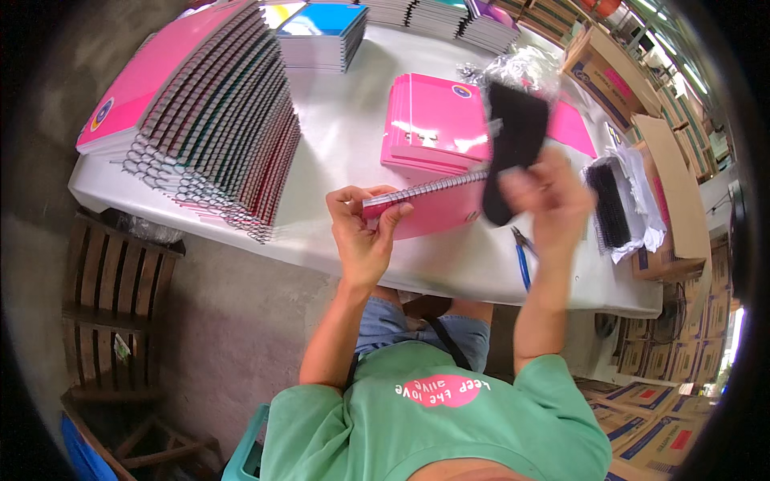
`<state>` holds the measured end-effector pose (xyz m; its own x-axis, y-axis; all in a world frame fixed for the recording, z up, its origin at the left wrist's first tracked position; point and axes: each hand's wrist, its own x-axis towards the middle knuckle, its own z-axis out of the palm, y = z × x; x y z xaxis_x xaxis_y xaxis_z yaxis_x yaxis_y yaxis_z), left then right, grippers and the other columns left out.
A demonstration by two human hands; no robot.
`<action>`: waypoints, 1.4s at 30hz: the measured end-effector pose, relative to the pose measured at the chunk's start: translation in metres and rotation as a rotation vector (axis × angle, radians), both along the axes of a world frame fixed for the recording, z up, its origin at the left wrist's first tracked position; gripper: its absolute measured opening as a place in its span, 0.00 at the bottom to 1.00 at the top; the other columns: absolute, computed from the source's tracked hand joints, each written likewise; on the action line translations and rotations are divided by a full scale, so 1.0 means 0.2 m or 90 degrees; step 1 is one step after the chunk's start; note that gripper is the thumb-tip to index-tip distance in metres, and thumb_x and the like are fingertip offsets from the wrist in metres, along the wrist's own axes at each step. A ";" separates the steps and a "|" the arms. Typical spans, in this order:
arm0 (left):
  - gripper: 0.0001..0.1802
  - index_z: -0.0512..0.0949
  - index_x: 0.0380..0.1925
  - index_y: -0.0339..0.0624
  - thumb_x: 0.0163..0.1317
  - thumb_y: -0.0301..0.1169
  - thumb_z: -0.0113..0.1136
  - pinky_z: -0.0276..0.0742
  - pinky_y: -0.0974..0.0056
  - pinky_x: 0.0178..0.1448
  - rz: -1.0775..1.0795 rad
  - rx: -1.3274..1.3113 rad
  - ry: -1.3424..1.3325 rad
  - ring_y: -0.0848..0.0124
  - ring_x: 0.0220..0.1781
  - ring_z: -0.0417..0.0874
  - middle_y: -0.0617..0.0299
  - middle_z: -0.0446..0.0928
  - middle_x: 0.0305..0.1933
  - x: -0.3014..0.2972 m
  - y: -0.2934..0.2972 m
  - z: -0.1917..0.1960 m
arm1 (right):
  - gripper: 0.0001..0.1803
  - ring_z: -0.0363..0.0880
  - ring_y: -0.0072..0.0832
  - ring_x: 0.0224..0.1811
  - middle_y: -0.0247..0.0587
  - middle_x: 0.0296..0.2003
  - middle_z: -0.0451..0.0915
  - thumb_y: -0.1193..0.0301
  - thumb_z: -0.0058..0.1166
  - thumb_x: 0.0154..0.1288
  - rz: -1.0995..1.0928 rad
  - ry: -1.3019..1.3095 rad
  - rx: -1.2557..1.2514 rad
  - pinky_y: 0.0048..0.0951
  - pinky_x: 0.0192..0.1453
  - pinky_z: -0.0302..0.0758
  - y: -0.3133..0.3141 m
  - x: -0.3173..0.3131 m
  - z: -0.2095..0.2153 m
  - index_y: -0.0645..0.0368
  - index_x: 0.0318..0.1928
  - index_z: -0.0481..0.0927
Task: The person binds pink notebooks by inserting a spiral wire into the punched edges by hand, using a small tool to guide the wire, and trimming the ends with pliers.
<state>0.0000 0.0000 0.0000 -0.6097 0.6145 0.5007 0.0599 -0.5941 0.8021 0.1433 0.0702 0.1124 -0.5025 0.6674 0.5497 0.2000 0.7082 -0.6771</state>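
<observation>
one pink notebook [437,210] is pinched by the left fingers [393,216], a black object [517,124] by the right fingers [523,191].

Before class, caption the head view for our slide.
Left hand holds a pink notebook; right hand, a black object; pliers lie nearby.

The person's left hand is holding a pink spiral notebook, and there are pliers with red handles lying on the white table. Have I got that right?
Not quite: the head view shows that the pliers have blue handles. The left hand does hold the pink spiral notebook, and the pliers do lie on the white table.
</observation>
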 end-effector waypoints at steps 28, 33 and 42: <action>0.22 0.61 0.51 0.38 0.60 0.25 0.60 0.72 0.71 0.46 -0.008 0.021 0.139 0.73 0.41 0.72 0.57 0.67 0.45 0.12 0.05 -0.08 | 0.22 0.72 0.26 0.17 0.37 0.20 0.72 0.79 0.62 0.47 -0.090 -0.012 0.202 0.26 0.23 0.72 -0.17 0.11 -0.38 0.64 0.47 0.79; 0.18 0.64 0.49 0.39 0.62 0.28 0.57 0.71 0.71 0.41 -0.064 -0.017 0.242 0.73 0.38 0.72 0.57 0.69 0.38 -0.04 0.02 -0.10 | 0.17 0.76 0.27 0.26 0.43 0.29 0.78 0.72 0.60 0.51 -0.024 0.005 0.132 0.27 0.32 0.72 -0.23 0.48 -0.10 0.70 0.41 0.79; 0.35 0.60 0.45 0.44 0.44 0.38 0.74 0.65 0.63 0.44 -0.074 -0.034 0.327 0.69 0.40 0.65 0.58 0.65 0.37 -0.04 0.08 -0.05 | 0.16 0.77 0.46 0.50 0.61 0.45 0.78 0.70 0.56 0.55 0.449 0.300 -0.310 0.44 0.59 0.69 0.27 0.31 0.00 0.68 0.43 0.79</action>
<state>-0.0083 0.0156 -0.0098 -0.2203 0.6963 0.6831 0.3897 -0.5792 0.7160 0.2043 0.1242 0.1127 -0.6732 0.5052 0.5400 -0.5280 0.1829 -0.8293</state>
